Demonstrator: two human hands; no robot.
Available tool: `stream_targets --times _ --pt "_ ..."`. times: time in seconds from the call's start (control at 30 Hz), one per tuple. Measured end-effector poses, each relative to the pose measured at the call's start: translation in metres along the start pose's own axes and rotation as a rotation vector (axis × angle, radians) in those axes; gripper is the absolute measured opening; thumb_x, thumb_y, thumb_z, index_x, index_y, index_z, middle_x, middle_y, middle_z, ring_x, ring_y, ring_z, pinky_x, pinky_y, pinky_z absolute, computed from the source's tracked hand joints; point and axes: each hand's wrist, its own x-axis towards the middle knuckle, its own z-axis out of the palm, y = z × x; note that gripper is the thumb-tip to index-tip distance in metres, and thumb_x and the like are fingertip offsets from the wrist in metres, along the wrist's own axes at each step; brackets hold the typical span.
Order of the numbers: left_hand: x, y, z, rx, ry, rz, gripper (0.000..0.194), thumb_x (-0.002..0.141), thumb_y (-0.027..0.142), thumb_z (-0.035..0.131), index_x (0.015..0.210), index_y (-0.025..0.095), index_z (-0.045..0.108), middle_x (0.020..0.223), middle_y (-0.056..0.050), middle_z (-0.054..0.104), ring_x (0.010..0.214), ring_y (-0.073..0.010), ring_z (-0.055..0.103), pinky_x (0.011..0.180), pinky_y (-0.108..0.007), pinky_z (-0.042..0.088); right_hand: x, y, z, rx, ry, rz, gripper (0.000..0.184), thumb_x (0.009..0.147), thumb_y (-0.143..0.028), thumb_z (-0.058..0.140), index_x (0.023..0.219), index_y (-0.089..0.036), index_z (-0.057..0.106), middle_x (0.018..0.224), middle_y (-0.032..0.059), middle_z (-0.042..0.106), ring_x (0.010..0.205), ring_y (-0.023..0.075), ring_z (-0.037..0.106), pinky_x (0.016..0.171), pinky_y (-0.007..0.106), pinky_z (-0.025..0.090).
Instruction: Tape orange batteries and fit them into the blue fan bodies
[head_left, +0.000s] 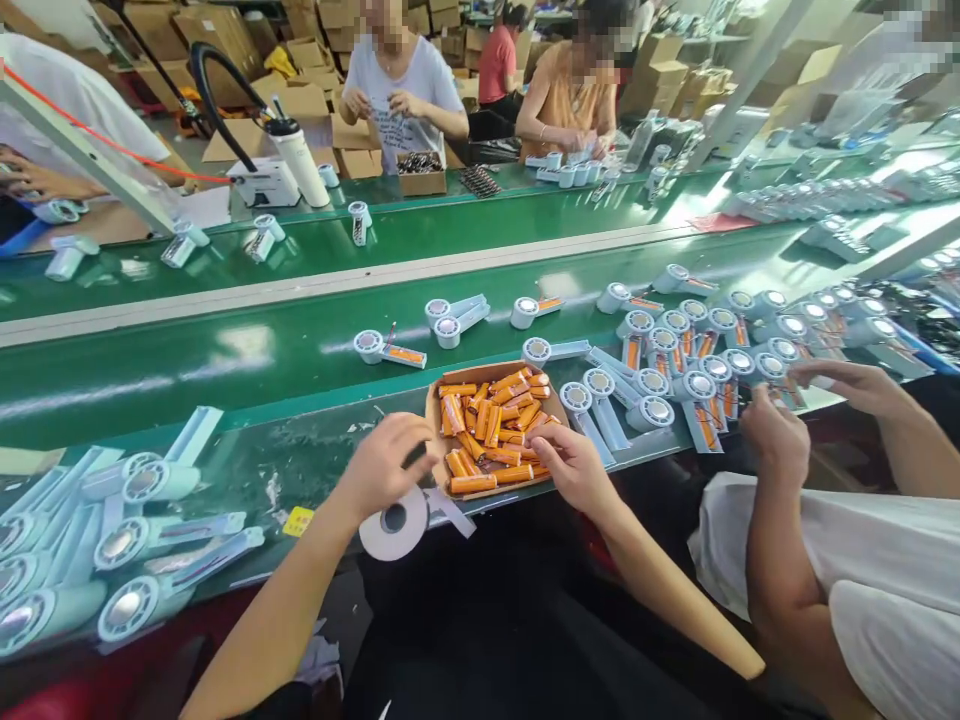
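Observation:
My left hand (386,462) is closed around the handle of a white hand-held fan part (397,522), whose round head hangs below the hand at the table's near edge. My right hand (570,460) reaches into a shallow cardboard tray (433,420) full of orange cylindrical batteries (491,425). Its fingers are pinched over the batteries at the tray's right side; whether they grip one I cannot make out.
Several white fan parts (127,540) lie at the left on the green conveyor (225,360), and more (675,370) lie to the right. A co-worker's hands (780,430) work at my right. Across the belt, other people sit among cardboard boxes (420,175).

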Motion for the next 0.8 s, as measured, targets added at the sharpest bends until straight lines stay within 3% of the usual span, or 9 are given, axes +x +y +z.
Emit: stream_targets --times 0.1,0.17,0.23,0.33,0.47,0.57,0.7,0.73,0.8 --pt "-0.047 0.002 -0.010 0.041 0.161 -0.124 0.034 0.107 0.046 0.058 0.086 0.021 0.064 0.084 -0.005 0.071 0.081 -0.0189 0.065 0.080 -0.034 0.057 -0.006 -0.001 -0.004 -0.076 -0.051 -0.071 0.043 0.104 -0.060 0.058 0.095 -0.023 0.077 0.087 0.0088 0.077 0.073 0.0223 0.069 0.061 0.033 0.055" --pt "-0.079 0.017 -0.007 0.095 0.087 -0.136 0.034 0.102 0.053 0.066 0.088 0.021 0.067 0.087 -0.006 0.073 0.083 -0.0211 0.066 0.080 -0.036 0.057 -0.011 -0.002 -0.002 -0.098 -0.075 -0.119 0.038 0.106 -0.055 0.058 0.095 -0.024 0.077 0.088 0.0094 0.078 0.077 0.0238 0.072 0.065 0.035 0.058" --pt "-0.103 0.038 0.002 0.184 -0.049 -0.167 0.035 0.094 0.052 0.076 0.107 0.020 0.073 0.106 -0.011 0.078 0.100 -0.0275 0.069 0.089 -0.042 0.059 -0.015 -0.006 0.004 -0.101 -0.114 -0.190 0.033 0.107 -0.049 0.058 0.093 -0.025 0.076 0.089 0.0090 0.079 0.082 0.0245 0.075 0.071 0.036 0.061" --pt "-0.125 0.063 0.014 0.340 -0.151 -0.229 0.039 0.092 0.028 0.076 0.130 0.018 0.070 0.129 -0.013 0.075 0.120 -0.0349 0.064 0.102 -0.051 0.058 -0.016 -0.013 0.021 -0.103 -0.181 -0.282 0.026 0.108 -0.039 0.058 0.095 -0.025 0.075 0.092 0.0079 0.081 0.086 0.0238 0.077 0.081 0.038 0.063" --pt "-0.134 0.066 0.012 0.409 -0.159 -0.287 0.032 0.093 0.013 0.065 0.124 0.017 0.070 0.131 -0.013 0.074 0.120 -0.0370 0.062 0.100 -0.054 0.060 -0.009 -0.025 0.044 -0.069 -0.267 -0.289 0.022 0.108 -0.038 0.058 0.104 -0.025 0.075 0.102 0.0097 0.081 0.094 0.0238 0.077 0.084 0.037 0.063" --pt "-0.132 0.059 0.002 0.380 -0.157 -0.276 0.031 0.090 0.008 0.063 0.120 0.016 0.069 0.124 -0.013 0.074 0.114 -0.0352 0.063 0.093 -0.050 0.063 -0.001 -0.036 0.060 -0.050 -0.360 -0.196 0.026 0.106 -0.041 0.061 0.118 -0.022 0.073 0.120 0.0140 0.078 0.092 0.0230 0.076 0.081 0.035 0.062" --pt "-0.120 0.061 -0.014 0.362 -0.004 -0.210 0.032 0.095 0.016 0.066 0.127 0.018 0.063 0.122 -0.014 0.073 0.129 -0.0395 0.059 0.104 -0.058 0.059 0.002 -0.055 0.077 -0.044 -0.581 0.057 0.055 0.091 -0.044 0.082 0.138 -0.019 0.067 0.086 0.0030 0.078 0.073 0.0206 0.074 0.075 0.031 0.059" --pt "-0.118 0.062 -0.018 0.363 0.049 -0.204 0.034 0.096 0.018 0.067 0.129 0.018 0.061 0.123 -0.015 0.073 0.134 -0.0413 0.057 0.106 -0.060 0.058 0.000 -0.060 0.081 -0.016 -0.661 0.116 0.055 0.088 -0.043 0.085 0.135 -0.020 0.069 0.078 -0.0006 0.075 0.069 0.0193 0.073 0.070 0.029 0.057" --pt "-0.114 0.061 -0.023 0.365 0.129 -0.204 0.035 0.095 0.015 0.069 0.129 0.018 0.059 0.124 -0.016 0.072 0.143 -0.0436 0.052 0.109 -0.062 0.056 -0.005 -0.068 0.086 0.022 -0.796 0.184 0.031 0.091 -0.040 0.083 0.114 -0.021 0.078 0.068 -0.0043 0.070 0.059 0.0153 0.069 0.061 0.024 0.050"
